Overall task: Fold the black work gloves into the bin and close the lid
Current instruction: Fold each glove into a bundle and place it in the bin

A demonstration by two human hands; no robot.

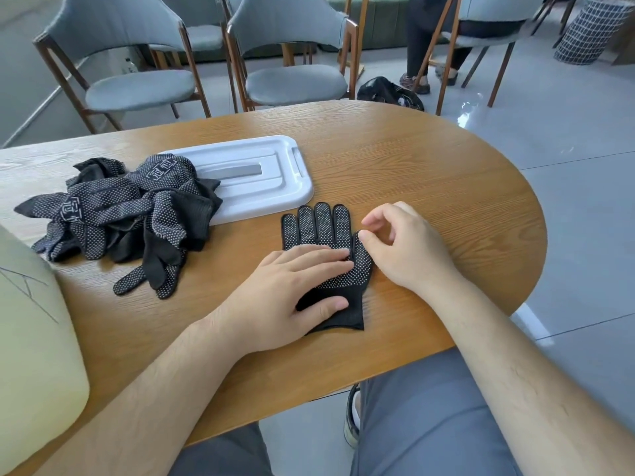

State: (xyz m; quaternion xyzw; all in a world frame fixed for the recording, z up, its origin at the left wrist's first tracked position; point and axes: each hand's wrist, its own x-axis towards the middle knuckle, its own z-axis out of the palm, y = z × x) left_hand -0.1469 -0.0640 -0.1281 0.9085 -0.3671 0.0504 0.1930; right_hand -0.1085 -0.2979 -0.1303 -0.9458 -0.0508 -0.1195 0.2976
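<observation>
The oval wooden table (429, 173) stood in a room with a grey floor, two grey padded chairs (295, 80) pushed near its far edge and another person (422, 46) seated further back beside a black bag (388, 92) on the floor. On the table, a white lid (247, 180) lay flat, off its bin, and a loose pile of black dotted gloves (120, 214) was heaped partly over the lid's left end. The pale bin (31, 338) sat at the table's left edge, close to the person, only partly in sight. One glove (319, 228) lay spread flat, dotted side up, near the front of the table, its fingers pointing towards the lid and its cuff towards the person. The left hand (285, 290) pressed down on this glove's palm with fingers straight and together, the thumb resting on the cuff. The right hand (409, 249) hovered just beside it, fingers loosely curled and gripping nothing, its thumb tip touching the tip of the glove's thumb, with a gap showing between forefinger and thumb.
</observation>
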